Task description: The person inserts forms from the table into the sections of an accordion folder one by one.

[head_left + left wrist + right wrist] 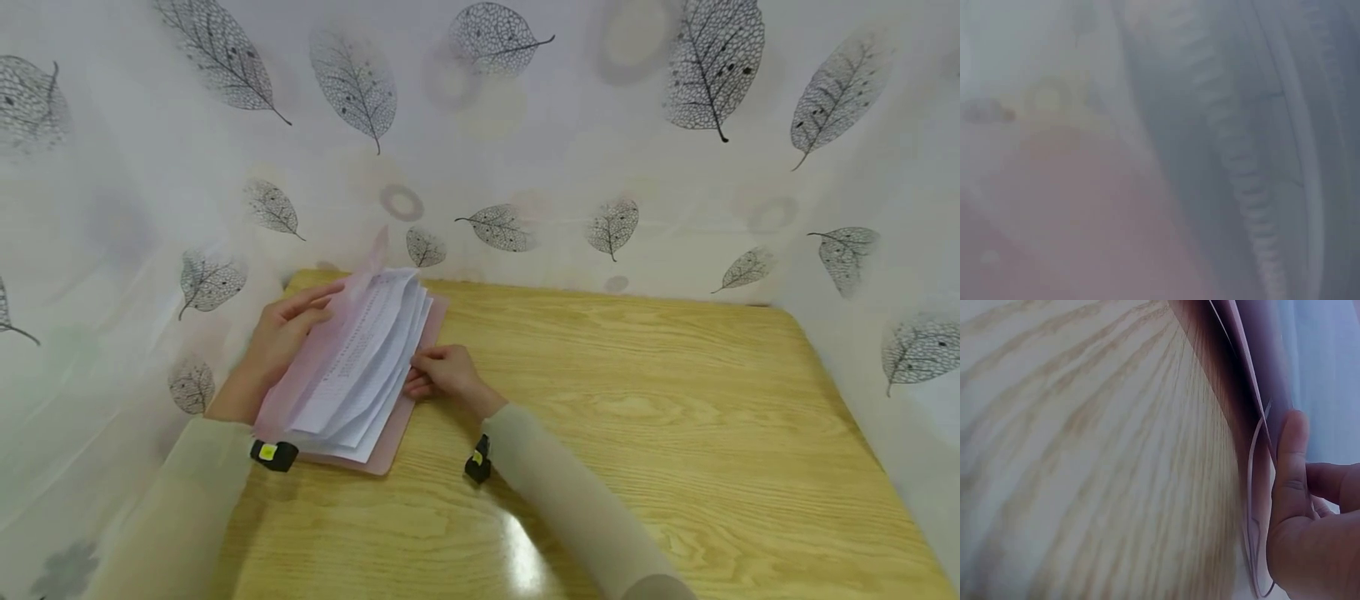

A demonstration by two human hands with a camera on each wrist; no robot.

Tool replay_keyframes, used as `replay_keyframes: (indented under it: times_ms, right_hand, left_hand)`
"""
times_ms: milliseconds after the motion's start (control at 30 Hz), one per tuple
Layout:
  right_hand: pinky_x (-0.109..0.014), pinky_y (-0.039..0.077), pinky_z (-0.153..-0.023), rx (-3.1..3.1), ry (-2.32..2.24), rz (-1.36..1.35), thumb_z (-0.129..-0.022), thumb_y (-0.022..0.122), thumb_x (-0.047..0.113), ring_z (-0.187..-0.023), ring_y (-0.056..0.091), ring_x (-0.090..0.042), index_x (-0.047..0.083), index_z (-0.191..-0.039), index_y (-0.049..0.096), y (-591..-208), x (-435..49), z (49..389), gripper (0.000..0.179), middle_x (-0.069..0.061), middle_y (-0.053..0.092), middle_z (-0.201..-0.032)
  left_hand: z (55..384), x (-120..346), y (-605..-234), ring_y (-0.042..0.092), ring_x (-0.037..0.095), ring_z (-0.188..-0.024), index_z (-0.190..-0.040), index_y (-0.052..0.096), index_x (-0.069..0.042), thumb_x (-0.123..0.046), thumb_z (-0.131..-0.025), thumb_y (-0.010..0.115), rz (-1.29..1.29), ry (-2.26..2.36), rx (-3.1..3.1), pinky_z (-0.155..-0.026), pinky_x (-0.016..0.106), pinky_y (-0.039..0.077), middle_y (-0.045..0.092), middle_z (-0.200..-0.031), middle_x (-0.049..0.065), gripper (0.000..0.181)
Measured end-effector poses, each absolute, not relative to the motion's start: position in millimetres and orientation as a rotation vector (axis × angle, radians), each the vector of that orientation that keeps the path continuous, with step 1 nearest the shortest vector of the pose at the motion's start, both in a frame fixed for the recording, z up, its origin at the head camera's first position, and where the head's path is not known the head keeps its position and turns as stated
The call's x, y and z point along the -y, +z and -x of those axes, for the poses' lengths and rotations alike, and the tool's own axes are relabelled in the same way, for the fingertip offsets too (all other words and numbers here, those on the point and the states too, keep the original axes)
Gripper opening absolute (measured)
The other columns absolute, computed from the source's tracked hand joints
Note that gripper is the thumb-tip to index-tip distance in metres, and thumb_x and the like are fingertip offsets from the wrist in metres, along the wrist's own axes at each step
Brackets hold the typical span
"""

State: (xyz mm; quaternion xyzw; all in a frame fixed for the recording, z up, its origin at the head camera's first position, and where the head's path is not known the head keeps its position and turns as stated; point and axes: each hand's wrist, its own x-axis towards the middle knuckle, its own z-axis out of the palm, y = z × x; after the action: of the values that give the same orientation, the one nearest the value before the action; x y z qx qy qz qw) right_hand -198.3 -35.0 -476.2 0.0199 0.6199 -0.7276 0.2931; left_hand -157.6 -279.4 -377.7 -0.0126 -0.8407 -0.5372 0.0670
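A pink folder [386, 458] lies tilted at the left of the table, its translucent front cover [337, 342] raised. White printed sheets [360, 350] fan out inside. My left hand [281, 333] rests against the outer side of that cover, its fingers fairly straight. At the folder's right edge my right hand [446, 371] pinches the edge between thumb and fingers; exactly which layer cannot be told. In the right wrist view, a thin cord [1250, 469] loops down beside the thumb. The left wrist view is hazy, showing pink cover [1104, 212] and ridged, pleated layers [1235, 150].
The wood-grain table [637, 417] extends to the right of the folder. Leaf-patterned sheeting [570, 150] stands behind it and along both sides, close to the left arm. Both wrists carry small black cameras.
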Motion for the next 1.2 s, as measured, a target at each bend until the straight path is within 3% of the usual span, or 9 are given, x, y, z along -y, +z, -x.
replay_keyframes:
  times_ms: [267,633,967,1200]
  right_hand:
    - [-0.031,0.063,-0.061,-1.65,-1.926,-0.07,-0.104,0.059,0.003,-0.056,0.071,-0.017,-0.014,-0.124,0.066,-474.8,37.2,201.8,0.027,-0.009,0.07,-0.07]
    - [-0.029,0.062,-0.058,-1.647,-1.949,-0.093,-0.101,0.065,0.003,-0.054,0.07,-0.014,-0.012,-0.126,0.068,-476.4,42.7,203.9,0.029,-0.008,0.071,-0.069]
    - [-0.031,0.063,-0.061,-1.669,-1.967,-0.087,-0.101,0.065,0.003,-0.055,0.071,-0.014,-0.015,-0.121,0.068,-477.1,41.9,202.4,0.026,-0.01,0.074,-0.072]
    - [-0.033,0.064,-0.064,-1.686,-1.962,-0.104,-0.101,0.061,0.001,-0.057,0.072,-0.016,-0.015,-0.122,0.067,-475.6,32.5,202.9,0.027,-0.018,0.077,-0.076]
  left_hand:
    - [159.1,277.7,-374.7,0.058,-0.003,-0.124,-0.147,0.061,-0.005,-0.011,-0.105,0.057,0.015,-1.634,2.488,-0.095,0.009,0.045,0.054,-0.157,0.017,0.042]
    - [159.5,276.1,-371.5,0.051,0.036,-0.145,-0.148,0.059,-0.003,-0.011,-0.106,0.055,-0.024,-1.64,2.497,-0.097,0.009,0.042,0.051,-0.16,0.016,0.044]
    - [161.2,267.9,-375.8,0.054,0.039,-0.142,-0.146,0.061,-0.002,-0.004,-0.104,0.055,-0.017,-1.602,2.457,-0.096,0.008,0.043,0.055,-0.157,0.016,0.043]
    - [163.4,258.0,-379.0,0.058,0.04,-0.138,-0.142,0.063,0.001,0.001,-0.101,0.057,-0.043,-1.598,2.411,-0.091,0.006,0.045,0.058,-0.152,0.018,0.041]
